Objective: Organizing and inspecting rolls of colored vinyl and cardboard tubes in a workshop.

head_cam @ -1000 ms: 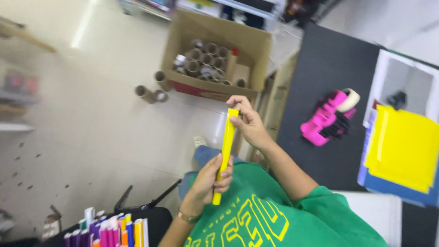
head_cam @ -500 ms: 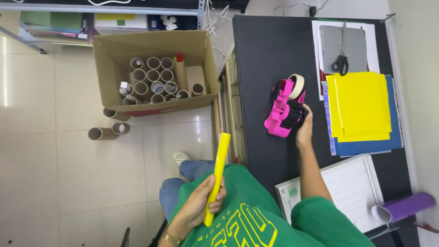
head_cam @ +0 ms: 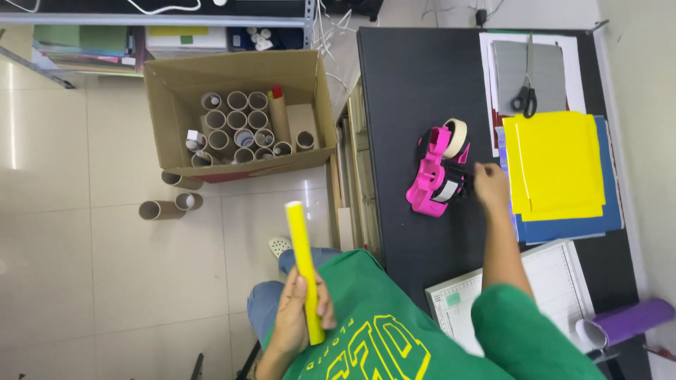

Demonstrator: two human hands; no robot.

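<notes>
Yellow paper roll (head_cam: 304, 267), long and slim, left-hand (head_cam: 299, 317) fingers clenched around its lower end.

Black counter (head_cam: 408, 84): pink tape dispenser (head_cam: 433, 174), yellow sheets (head_cam: 556, 165) on blue ones, scissors (head_cam: 524, 98) on grey card, cutting mat (head_cam: 556, 288), purple roll (head_cam: 630, 320). Tiled floor (head_cam: 70, 246): cardboard box (head_cam: 176, 112) (full of tubes), loose cardboard tubes (head_cam: 169, 204) beside it.

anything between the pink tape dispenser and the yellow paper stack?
Only the right hand, at the tape dispenser; otherwise bare black table up to the yellow paper. Head view.
</notes>
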